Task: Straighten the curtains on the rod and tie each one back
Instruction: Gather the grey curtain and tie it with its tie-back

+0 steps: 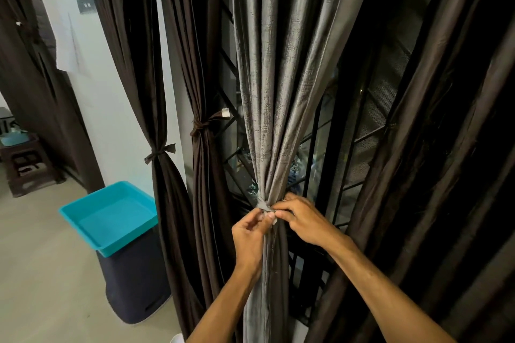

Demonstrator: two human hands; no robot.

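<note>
A grey curtain [278,78] hangs in the middle of the view, its folds drawn in to a narrow waist low down, in front of a window grille [359,136]. A grey tie [263,205] wraps that waist. Both hands are at it. The left hand [248,234] comes up from below with its fingers curled and pinches one end of the tie against the front of the bunched cloth. The right hand [303,221] reaches in from the right, its thumb and fingers closed on the tie just beside the left hand's fingertips. Whether a knot is formed under the fingers cannot be told.

To the left, two brown curtains are already gathered. The far brown curtain [133,78] is cinched by a dark band [159,152], and the near brown curtain [195,64] by a knotted band [202,127] set a little higher. On the right a dark curtain [432,161] hangs loose in long folds.

On the floor left of the curtains stands a dark bin [133,287] with a teal tray [111,217] resting on top. A brown stool [28,170] stands further back at the left.
</note>
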